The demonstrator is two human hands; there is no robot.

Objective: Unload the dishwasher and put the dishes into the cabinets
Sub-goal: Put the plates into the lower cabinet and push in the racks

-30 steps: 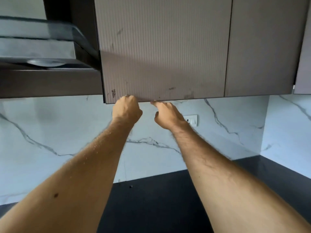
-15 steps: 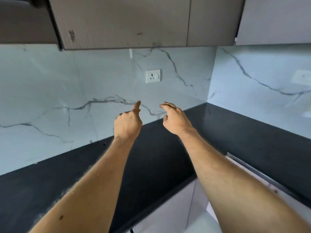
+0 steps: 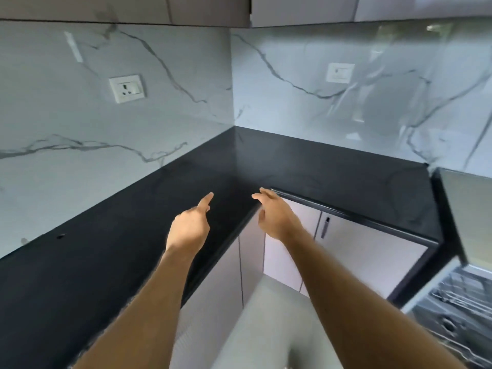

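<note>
Both hands lower than half a second ago: then raised against the marble wall below the upper cabinets, now out over the corner of the glossy black L-shaped countertop point(image 3: 119, 249). View swung right and down, so more of the corner shows. Left hand point(image 3: 190, 226) loosely curled, index finger extended, holding nothing. Right hand point(image 3: 277, 217) relaxed, fingers spread, holding nothing, above the counter's inner edge. Neither touching the counter. Around: white grey-veined marble backsplash point(image 3: 173, 123), white wall socket point(image 3: 127, 88) on the left wall, second white socket plate point(image 3: 340, 72) on the right wall. Pale lower cabinet doors point(image 3: 359, 251) below the counter, dark bar handle point(image 3: 324, 228). Brown upper cabinets point(image 3: 133, 9) shut along top edge. Open dishwasher with wire rack point(image 3: 458, 310) at far right, well apart from both hands; contents blurred, dishes not identifiable.
</note>
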